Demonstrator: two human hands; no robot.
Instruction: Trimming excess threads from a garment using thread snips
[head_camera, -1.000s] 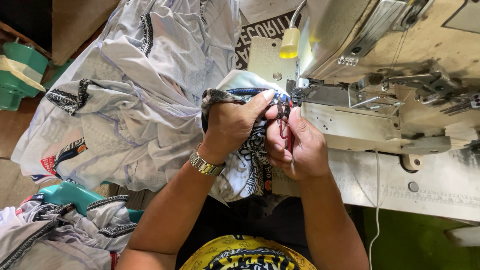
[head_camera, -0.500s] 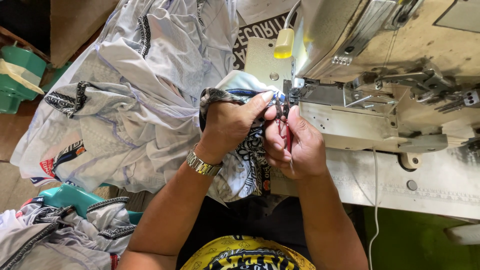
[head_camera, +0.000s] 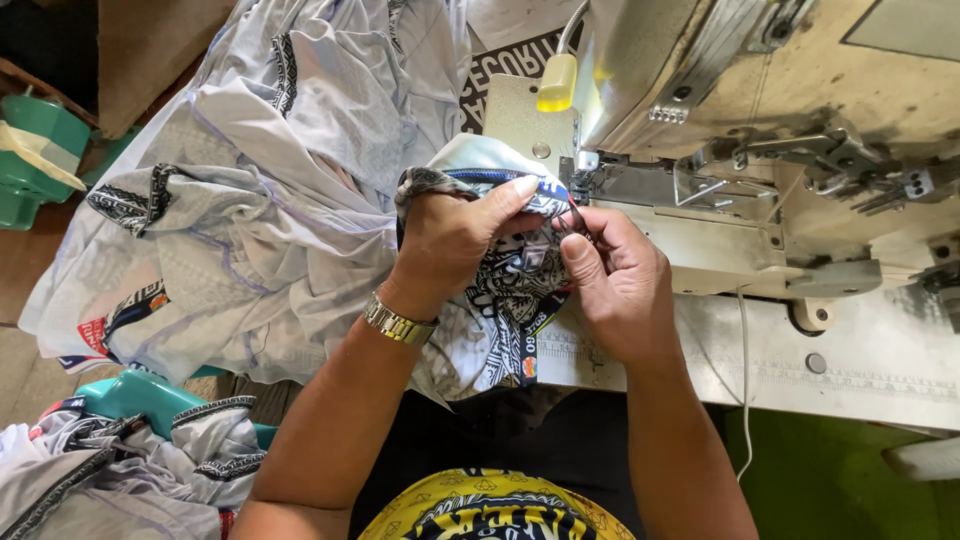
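My left hand (head_camera: 455, 235), with a metal watch (head_camera: 398, 324) on the wrist, grips a fold of a light grey garment piece with black-and-white patterned trim (head_camera: 500, 300). My right hand (head_camera: 615, 280) pinches the same trim from the other side, thumb on the patterned band. Both hands hold the fabric right at the front of a beige industrial sewing machine (head_camera: 760, 130), close to its needle area (head_camera: 585, 180). The fabric hangs down over my lap.
A large pile of matching grey garments (head_camera: 250, 200) lies at the left. More pieces rest on a teal bin (head_camera: 140, 395) at lower left. A green object (head_camera: 35, 160) sits far left. The metal machine table (head_camera: 800, 370) runs to the right.
The red-handled snips seen between my hands earlier are no longer visible. My right thumb now presses on the trim. Both hands stay in the same place at the machine.
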